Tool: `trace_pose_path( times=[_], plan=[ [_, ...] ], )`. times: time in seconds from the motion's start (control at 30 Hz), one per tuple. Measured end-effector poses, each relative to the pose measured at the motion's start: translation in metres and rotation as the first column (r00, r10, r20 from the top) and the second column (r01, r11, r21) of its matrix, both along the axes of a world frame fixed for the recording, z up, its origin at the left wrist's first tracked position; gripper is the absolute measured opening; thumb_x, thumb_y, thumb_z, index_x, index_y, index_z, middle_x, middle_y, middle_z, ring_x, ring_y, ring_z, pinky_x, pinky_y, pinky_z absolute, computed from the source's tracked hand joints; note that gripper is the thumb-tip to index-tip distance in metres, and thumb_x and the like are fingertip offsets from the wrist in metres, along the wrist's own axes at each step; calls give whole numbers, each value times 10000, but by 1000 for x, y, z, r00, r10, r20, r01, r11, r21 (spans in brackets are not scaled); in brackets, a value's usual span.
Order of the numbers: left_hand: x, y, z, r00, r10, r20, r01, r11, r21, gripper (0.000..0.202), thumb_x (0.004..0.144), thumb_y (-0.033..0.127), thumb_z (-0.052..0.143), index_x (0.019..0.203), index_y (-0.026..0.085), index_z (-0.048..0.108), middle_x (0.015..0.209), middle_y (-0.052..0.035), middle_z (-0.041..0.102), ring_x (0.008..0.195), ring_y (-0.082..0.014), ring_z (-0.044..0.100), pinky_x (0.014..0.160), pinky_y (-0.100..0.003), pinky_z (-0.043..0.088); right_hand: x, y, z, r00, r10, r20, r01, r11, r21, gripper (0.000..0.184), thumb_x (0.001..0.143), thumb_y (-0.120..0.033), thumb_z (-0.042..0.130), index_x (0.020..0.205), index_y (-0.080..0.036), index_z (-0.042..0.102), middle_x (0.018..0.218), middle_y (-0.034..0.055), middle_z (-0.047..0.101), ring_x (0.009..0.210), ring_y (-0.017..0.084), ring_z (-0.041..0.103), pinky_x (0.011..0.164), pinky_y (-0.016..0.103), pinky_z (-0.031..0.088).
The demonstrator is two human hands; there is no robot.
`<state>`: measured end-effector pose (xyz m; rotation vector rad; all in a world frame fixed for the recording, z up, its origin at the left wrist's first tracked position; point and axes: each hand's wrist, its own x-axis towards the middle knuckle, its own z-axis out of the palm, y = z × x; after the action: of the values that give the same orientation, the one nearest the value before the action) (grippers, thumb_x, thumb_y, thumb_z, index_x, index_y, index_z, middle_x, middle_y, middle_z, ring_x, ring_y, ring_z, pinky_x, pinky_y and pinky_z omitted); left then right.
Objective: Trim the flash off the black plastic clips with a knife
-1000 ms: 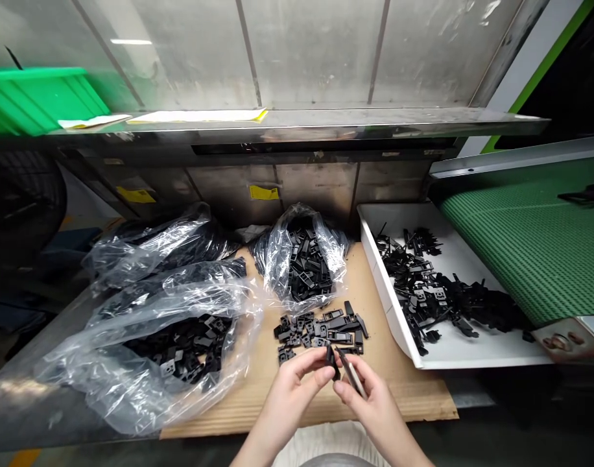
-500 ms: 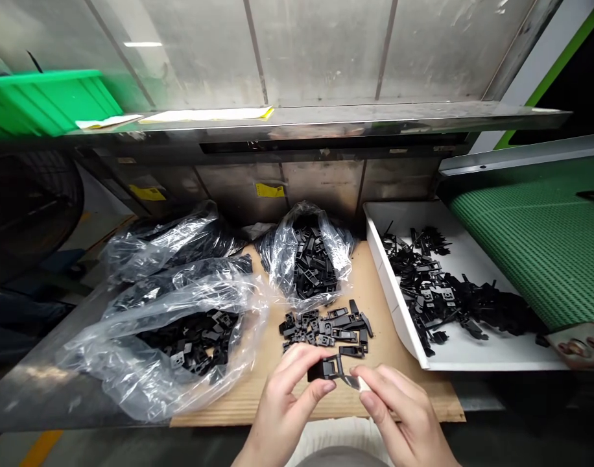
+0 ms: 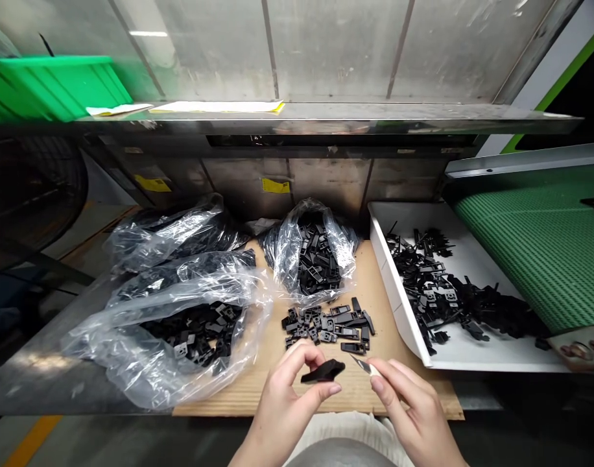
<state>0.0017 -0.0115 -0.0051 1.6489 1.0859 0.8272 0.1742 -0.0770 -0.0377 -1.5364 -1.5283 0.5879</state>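
We are pinching a matte black plastic piece between the thumb and fingertips of our left hand, holding it just above the cardboard sheet. Our right hand is pinching a small knife with a thin, pointed steel blade, its tip just beside the piece.

Ahead of our hands, a loose heap of flat, slotted black plastic parts is lying on the cardboard, which is resting on a steel bench. Behind the heap, a crinkled clear plastic bag is slumping around more black parts, and a second bag is sagging open to the left. To the right, a white tray is holding a spiky black tangle, beside a green, finely ribbed conveyor belt.
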Motion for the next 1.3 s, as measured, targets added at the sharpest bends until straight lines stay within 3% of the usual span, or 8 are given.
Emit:
trace_pose_path(
  times=[0.2,0.33,0.6,0.87,0.97,1.1,1.2,1.3],
  plan=[
    [-2,-2,3,996,-62,-58,66,995,69,59,700,148,642,753,174,638,714,-15,539,687,-169,545,637,-239,436,-4,-5,-2,1000,-4,5,4,1000,18,202,852,-259,431,915,-197,612,728,56,620,666,175,588,594,244,455],
    [-7,-5,1,990,-107,-95,123,973,193,144,779,130,561,876,182,653,824,-47,592,776,-172,581,686,-222,454,-4,-9,0,996,3,85,-8,998,55,215,849,-248,445,987,-192,600,728,54,617,669,173,586,584,246,456],
    [-7,-11,-9,988,18,-156,70,841,537,243,782,72,530,976,183,625,929,-69,661,835,-183,622,740,-232,488,-2,-11,9,919,44,392,-89,991,97,281,863,-264,424,1053,-169,608,622,39,575,569,163,570,516,258,453],
    [-7,-14,-8,987,37,-156,60,817,573,224,765,39,547,942,154,623,886,-72,674,811,-176,625,746,-228,487,-9,-8,-1,893,2,449,-59,992,112,286,869,-271,409,1037,-167,617,609,41,571,545,158,572,515,246,447],
    [-11,-16,-9,989,14,-146,77,801,594,244,759,27,549,958,154,610,887,-70,677,813,-171,625,753,-223,478,7,-2,-12,882,-94,462,65,995,78,303,862,-319,408,1022,-192,631,647,54,620,558,171,598,488,246,447],
    [-13,-19,-9,992,10,-129,65,823,565,216,769,44,541,947,144,613,858,-80,676,789,-173,623,722,-229,483,36,6,-25,920,-287,267,323,941,-101,348,796,-443,466,910,-189,675,916,90,690,802,237,650,592,255,526],
    [-11,-19,-12,983,23,-184,73,865,497,163,782,90,532,895,137,640,799,-88,675,724,-194,618,652,-265,492,31,12,-28,981,-191,-39,179,961,-210,358,750,-462,517,931,-194,669,988,78,677,919,244,621,721,259,523],
    [-7,-18,-18,974,-2,-228,120,854,506,163,799,152,512,887,141,649,773,-90,681,670,-202,612,605,-288,479,2,17,-23,963,-13,-271,-50,973,-226,319,668,-440,614,868,-204,686,859,64,706,833,238,645,662,229,529]
  ],
)
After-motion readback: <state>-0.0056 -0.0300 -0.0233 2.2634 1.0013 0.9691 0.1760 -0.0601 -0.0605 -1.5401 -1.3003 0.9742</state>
